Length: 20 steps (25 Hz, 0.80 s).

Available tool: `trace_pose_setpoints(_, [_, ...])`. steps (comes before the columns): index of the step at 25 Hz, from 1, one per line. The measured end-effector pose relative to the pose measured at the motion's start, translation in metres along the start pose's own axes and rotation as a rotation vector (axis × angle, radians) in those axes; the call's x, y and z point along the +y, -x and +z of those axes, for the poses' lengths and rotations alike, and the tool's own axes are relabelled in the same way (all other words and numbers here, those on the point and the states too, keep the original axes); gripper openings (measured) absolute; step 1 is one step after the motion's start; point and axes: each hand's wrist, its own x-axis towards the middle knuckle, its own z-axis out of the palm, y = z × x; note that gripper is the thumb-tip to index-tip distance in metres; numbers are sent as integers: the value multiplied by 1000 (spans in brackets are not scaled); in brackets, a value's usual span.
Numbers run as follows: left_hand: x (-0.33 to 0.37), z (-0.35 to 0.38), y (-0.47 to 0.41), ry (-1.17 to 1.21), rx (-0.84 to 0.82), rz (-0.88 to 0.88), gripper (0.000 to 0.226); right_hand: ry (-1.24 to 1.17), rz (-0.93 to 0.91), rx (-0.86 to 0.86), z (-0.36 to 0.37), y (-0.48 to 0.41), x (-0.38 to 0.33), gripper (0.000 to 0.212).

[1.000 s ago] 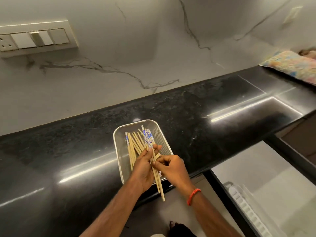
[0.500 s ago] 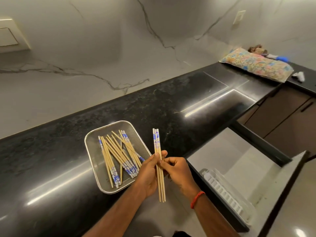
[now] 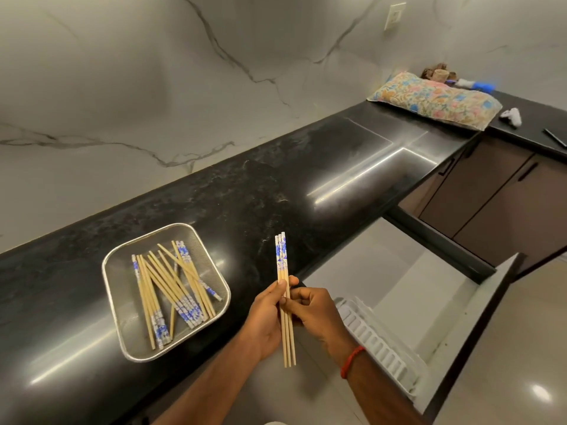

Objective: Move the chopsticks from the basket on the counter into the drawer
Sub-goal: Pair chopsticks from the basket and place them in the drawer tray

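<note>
Both hands are together on one small bundle (image 3: pixel 281 259) of chopsticks. The left hand (image 3: pixel 265 317) holds it from the side, and the right hand (image 3: pixel 316 311) pinches it near the middle. The bundle stands almost upright, blue ends up, over the front edge of the bench (image 3: pixel 276 194), just right of the basket (image 3: pixel 121 289). Many more chopsticks (image 3: pixel 171 289) lie crossed in the basket, which sits near that same front edge.

The step in hand, I judge, is to carry this bundle to the open drawer (image 3: pixel 383 271), which is pulled out under the bench on the right. To do it well, the sticks should stay parallel and firmly pinched, so that none slides out. Over the drawer the bundle should be turned flat and laid down low, not dropped. A white tray (image 3: pixel 377 345) lies at the near side of the drawer. I cannot tell if the sticks belong in its slots.

The way is short, and nothing stands between the hands and the drawer. The plain lower ends of the bundle reach below the hands and could knock the bench edge if the hands go down too early. The drawer front (image 3: pixel 478 326) rises on the far side, so a long swing to the right could hit it. The pillow (image 3: pixel 435 99) at the far end of the bench is well apart.
</note>
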Motion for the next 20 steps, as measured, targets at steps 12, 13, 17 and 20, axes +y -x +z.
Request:
trace_pose_setpoints(12, [-56,59,-33,-347,72,148,26,35,71,-11,-97,3,51,7])
trace_pose_setpoints(13, [-58,61,-35,-389,99,167,25,51,76,-25,-102,4,57,9])
trace_pose_setpoints(17, [-69,68,-44,-538,154,145,13,147,69,-70,-125,9,80,4])
trace_pose_setpoints(20, [-84,72,-52,-611,179,140,14,251,82,-85,-141,11,88,12])
